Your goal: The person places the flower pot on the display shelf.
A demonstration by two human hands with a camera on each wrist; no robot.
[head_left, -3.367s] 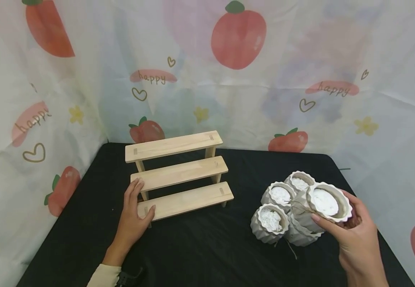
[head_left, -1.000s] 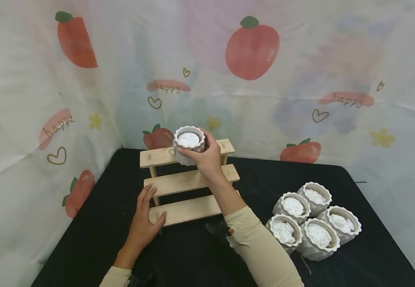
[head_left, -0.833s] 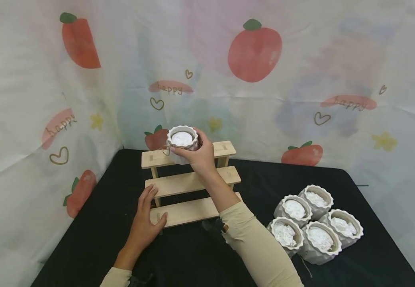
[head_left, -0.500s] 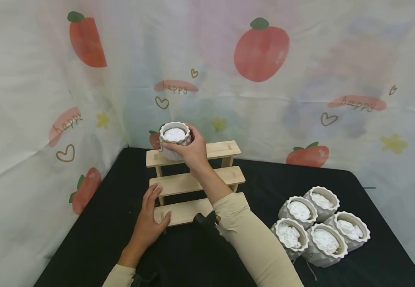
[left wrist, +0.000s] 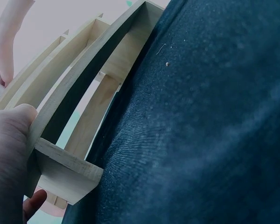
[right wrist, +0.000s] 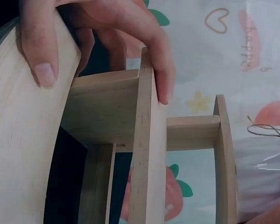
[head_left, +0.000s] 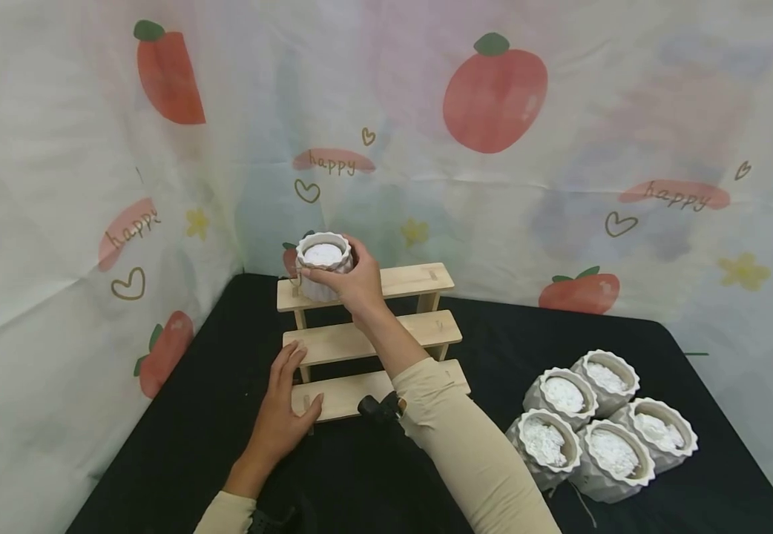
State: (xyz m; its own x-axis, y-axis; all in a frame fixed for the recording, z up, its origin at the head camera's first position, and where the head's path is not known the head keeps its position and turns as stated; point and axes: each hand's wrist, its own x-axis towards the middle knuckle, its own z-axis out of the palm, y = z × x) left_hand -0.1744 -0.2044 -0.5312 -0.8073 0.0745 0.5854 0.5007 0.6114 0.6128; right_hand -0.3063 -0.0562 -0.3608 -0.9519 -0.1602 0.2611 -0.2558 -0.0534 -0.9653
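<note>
Five pots (head_left: 613,456), right sleeve (head_left: 469,445) overlapping rack (head_left: 340,342)

The head camera looks forward and down over the desk (head_left: 360,482), while both wrist cameras sit close and see things tipped, the left low along the desk, the right toward the printed cloth (right wrist: 196,60), and all share the wooden stand (head_left: 333,343).

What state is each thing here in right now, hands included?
Held pot: upright, white filling inside, at top shelf's left end
Right hand: gripping that pot
Wooden stand: standing upright, three-tiered
Left hand: gripping the stand's left end
Five other pots: clustered on black cloth, white filling inside
Backdrop: hanging, creased
</note>
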